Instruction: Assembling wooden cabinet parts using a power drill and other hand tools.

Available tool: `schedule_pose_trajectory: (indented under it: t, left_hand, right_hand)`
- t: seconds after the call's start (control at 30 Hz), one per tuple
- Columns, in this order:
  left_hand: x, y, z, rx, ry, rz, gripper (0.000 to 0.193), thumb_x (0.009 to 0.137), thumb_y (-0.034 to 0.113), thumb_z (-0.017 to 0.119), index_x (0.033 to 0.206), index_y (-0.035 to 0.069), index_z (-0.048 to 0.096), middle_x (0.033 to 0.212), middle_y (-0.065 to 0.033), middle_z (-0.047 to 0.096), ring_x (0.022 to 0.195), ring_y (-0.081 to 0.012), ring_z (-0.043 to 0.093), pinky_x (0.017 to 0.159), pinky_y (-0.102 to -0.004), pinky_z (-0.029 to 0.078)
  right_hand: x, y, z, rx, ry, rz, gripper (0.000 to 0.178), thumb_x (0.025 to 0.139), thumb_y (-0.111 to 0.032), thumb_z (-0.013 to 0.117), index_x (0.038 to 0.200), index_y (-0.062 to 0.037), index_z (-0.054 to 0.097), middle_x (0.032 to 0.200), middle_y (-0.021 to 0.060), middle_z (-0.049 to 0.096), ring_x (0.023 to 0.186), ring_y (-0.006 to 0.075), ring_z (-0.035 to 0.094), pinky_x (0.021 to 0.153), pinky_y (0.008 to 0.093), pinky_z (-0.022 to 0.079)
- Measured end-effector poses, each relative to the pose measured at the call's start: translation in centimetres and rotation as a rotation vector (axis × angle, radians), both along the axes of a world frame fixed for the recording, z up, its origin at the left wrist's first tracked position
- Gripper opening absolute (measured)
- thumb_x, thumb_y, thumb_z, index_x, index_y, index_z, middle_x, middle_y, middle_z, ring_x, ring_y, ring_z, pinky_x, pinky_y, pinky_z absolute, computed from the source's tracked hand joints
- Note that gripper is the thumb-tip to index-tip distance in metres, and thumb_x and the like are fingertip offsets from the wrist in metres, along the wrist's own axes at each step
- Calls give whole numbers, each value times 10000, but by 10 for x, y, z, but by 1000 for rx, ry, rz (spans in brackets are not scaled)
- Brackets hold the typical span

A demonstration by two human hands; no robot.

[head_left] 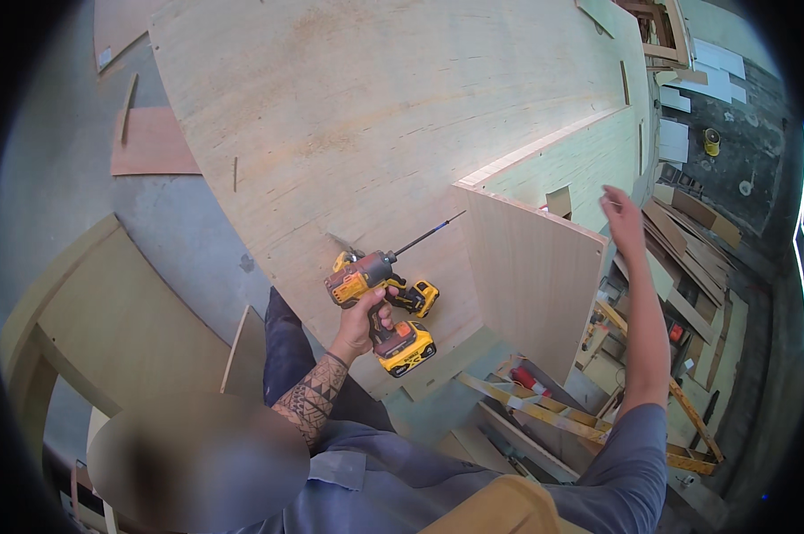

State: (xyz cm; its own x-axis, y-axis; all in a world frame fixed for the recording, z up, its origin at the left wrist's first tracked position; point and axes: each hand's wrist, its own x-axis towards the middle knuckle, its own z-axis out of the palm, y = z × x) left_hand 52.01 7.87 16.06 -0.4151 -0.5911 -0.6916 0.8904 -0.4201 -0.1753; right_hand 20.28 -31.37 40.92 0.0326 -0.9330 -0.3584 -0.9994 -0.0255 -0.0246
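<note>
My left hand grips a yellow-and-black cordless impact driver by its handle. From its chuck a long thin driver bit points up and right, toward the corner of an upright plywood panel. Behind the driver, a second yellow-and-black cordless power tool lies on the large plywood sheet. My right hand is raised beyond the upright panel's right end, thumb and fingers drawn together. Whatever sits between those fingertips is too small to make out.
A long plywood board stands joined to the upright panel at a corner. At right are a yellow stepladder and stacked wood offcuts. A curved wooden piece stands at left, near a reddish board on the floor.
</note>
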Motion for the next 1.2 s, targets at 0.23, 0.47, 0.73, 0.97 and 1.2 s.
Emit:
schedule_pose_trajectory:
  t: [0.23, 0.47, 0.73, 0.97, 1.2]
  left_hand:
    - [-4, -8, -12, 42, -24, 24, 283, 1001, 255, 652, 1133, 5, 663, 684, -5, 536, 580, -119, 548, 580, -282, 491]
    - [-14, -16, -20, 63, 48, 33, 338, 997, 288, 640, 1176, 2, 640, 699, -14, 525, 606, -140, 546, 627, -315, 507]
    - [-35, -33, -16, 99, 40, 32, 348, 1000, 294, 637, 1176, -6, 628, 698, -14, 524, 603, -143, 547, 627, -312, 508]
    - [-42, -31, -23, 92, 79, 41, 364, 1011, 314, 619, 1190, -3, 613, 713, -12, 525, 609, -144, 548, 631, -311, 509]
    - [-46, -28, -16, 121, 127, 54, 369, 1012, 313, 619, 1197, -6, 611, 719, -10, 529, 612, -143, 544, 630, -314, 512]
  right_hand:
    - [-2, 1, -98, 276, 34, 359, 486, 926, -140, 711, 1397, -58, 625, 1422, 239, 594, 1333, 406, 561, 1128, 455, 463]
    - [3, -5, -131, 249, 92, 441, 616, 929, -171, 728, 1510, -124, 530, 1538, 231, 495, 1396, 417, 504, 1144, 465, 455]
    - [11, -11, -178, 323, 155, 504, 866, 885, -255, 804, 1622, -225, 352, 1657, 249, 324, 1426, 448, 466, 1135, 488, 471]
    - [8, -9, -199, 311, 140, 556, 905, 845, -227, 841, 1615, -221, 366, 1627, 250, 322, 1402, 458, 485, 1106, 481, 500]
    - [-20, -24, -185, 330, -56, 352, 775, 908, -227, 801, 1586, -156, 434, 1539, 213, 481, 1349, 362, 565, 1093, 435, 501]
